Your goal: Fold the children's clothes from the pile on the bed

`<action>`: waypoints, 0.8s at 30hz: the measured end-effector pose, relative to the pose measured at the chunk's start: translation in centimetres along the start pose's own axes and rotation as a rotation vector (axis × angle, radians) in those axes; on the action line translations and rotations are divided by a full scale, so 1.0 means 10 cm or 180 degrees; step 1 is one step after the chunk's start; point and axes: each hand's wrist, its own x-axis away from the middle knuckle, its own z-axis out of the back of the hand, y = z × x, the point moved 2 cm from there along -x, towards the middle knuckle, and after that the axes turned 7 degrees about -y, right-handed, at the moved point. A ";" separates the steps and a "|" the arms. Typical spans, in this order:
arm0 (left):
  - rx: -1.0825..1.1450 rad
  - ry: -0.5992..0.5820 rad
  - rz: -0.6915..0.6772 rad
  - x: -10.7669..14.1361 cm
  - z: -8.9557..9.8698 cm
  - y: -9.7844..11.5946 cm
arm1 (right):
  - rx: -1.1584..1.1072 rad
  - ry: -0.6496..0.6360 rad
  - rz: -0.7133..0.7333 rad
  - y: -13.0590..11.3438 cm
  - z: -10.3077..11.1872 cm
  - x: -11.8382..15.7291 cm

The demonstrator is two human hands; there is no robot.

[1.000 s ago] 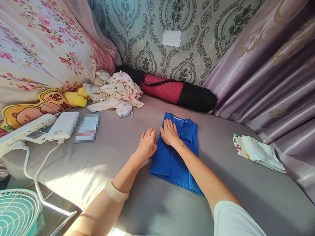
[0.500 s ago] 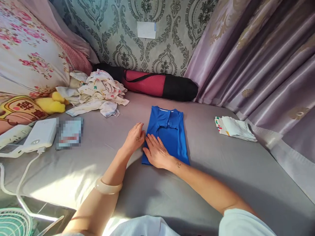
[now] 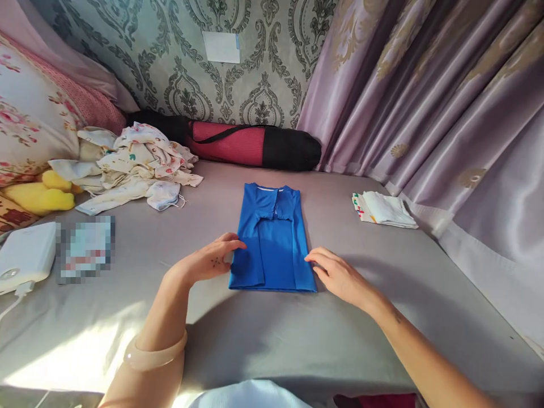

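A blue long-sleeved top [image 3: 278, 255] lies flat on the bed, its collar toward the wall. Both sides and sleeves are folded inward into a narrow, long shape. At its left edge is my left hand [image 3: 212, 260], the forefinger resting over the cloth and the thumb apart from it, holding nothing. My right hand [image 3: 342, 280] is beside the right edge, fingertips at or just touching the fabric, fingers loosely stretched and apart.
Rumpled patterned clothes [image 3: 140, 158] are heaped at the back left. A red and black roll bag [image 3: 238, 144] lies along the wall. Folded white cloths [image 3: 382, 209] sit at the right, near purple curtains [image 3: 416, 102]. A white power bank [image 3: 28, 255] is at the left.
My right hand has left the top's left side and moved to its right edge. My left hand stays by the left edge, now with fingers over it. The view has shifted right.
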 end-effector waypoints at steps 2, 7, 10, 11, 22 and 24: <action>0.0119 -0.0091 0.0005 0.03 0.01 0.04 | 0.0041 -0.0174 0.0045 0.07 -0.01 0.12; 0.0127 -0.0150 -0.0114 0.06 0.04 0.16 | 0.0090 -0.0327 0.0059 0.08 -0.05 0.16; 0.0217 -0.0254 -0.0165 0.03 0.03 0.18 | 0.0050 -0.0364 0.0094 0.08 -0.05 0.11; 0.0245 -0.0291 -0.0158 0.01 0.02 0.16 | 0.0006 -0.0364 0.0096 0.09 -0.05 0.09; 0.1277 0.0459 0.0036 -0.18 0.05 0.09 | -0.1864 -0.0189 -0.0037 0.26 0.08 -0.27; 0.1626 0.0751 0.0116 -0.24 0.05 0.10 | -0.2174 -0.0093 -0.0268 0.34 0.11 -0.38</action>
